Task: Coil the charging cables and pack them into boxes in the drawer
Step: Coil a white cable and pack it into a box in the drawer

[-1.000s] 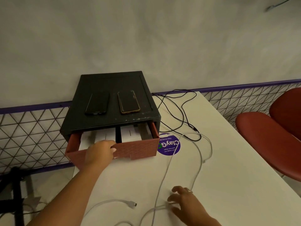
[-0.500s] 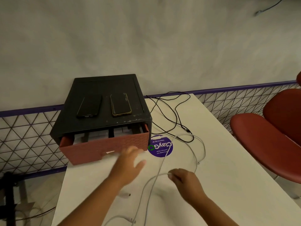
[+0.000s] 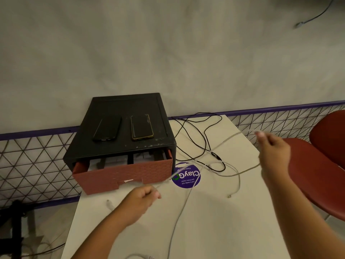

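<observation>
While our left hand (image 3: 141, 200) curls its fingers round one stretch of the white cable (image 3: 244, 171), our right hand (image 3: 274, 154) pinches the same cable farther along, raised over the table's right edge. The thin cord runs taut and blurred between the two grips. Below the right grip a second strand sags onto the table (image 3: 214, 230) in a loose loop. One small metal-tipped plug (image 3: 229, 196) lies between the two hands, nearer the right one. From under the left grip another length trails toward us and off the bottom of the view.

Just beyond the left grip stands the drawer (image 3: 127, 174) — brick-red plastic with a woven, basket-like front and a notched handle cut — pulled partly out of a matte black cabinet (image 3: 121, 107). Inside it we see white boxes (image 3: 141, 157), flat and pale, parted by a dark divider; what they hold we cannot tell. On the cabinet's scuffed top, farther from the left grip, a glossy black phone (image 3: 107, 130) and a gold-rimmed phone (image 3: 141, 128) lie side by side.

Beyond the span between the grips, a thin black cable (image 3: 196, 139) snakes in open loops on the smooth white tabletop. A round purple sticker (image 3: 186, 177) sits just right of the drawer front. Beneath the right grip curves a smooth red chair seat (image 3: 317, 171).
</observation>
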Action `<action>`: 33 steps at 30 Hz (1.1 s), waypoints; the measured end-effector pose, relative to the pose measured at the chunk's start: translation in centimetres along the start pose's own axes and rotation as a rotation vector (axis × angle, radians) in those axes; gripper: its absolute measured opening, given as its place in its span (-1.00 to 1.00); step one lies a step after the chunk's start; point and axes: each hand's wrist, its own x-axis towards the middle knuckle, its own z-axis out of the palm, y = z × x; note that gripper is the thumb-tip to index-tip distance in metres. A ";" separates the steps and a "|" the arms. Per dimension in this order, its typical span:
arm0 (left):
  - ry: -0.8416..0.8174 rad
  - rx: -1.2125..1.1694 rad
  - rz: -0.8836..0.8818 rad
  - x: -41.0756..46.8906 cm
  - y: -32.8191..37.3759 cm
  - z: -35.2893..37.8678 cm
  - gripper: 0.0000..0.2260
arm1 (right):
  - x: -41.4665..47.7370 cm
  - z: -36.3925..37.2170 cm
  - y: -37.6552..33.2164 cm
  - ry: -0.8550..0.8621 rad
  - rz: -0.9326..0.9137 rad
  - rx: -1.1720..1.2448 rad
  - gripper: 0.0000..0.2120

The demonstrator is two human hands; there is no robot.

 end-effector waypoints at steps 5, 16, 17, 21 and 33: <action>0.176 0.026 0.098 -0.2 2.4 -2.8 -0.80 | 3.3 -1.9 -1.2 0.155 0.032 0.066 -0.80; 0.356 -0.337 0.057 2.3 5.8 -4.2 -0.78 | 5.0 -3.5 2.7 -0.019 0.304 -0.684 -0.70; 0.336 -0.330 0.070 2.4 6.6 -3.7 -0.78 | 4.4 -3.0 2.5 -0.117 0.251 -0.835 -0.64; 0.244 -0.244 0.166 2.4 10.4 -1.5 -0.77 | 0.5 0.6 -1.8 -0.472 -0.128 -0.719 -0.51; 0.000 -0.448 0.314 1.8 17.4 -1.4 -0.77 | -1.6 4.9 -13.3 -0.654 -0.235 0.004 -0.80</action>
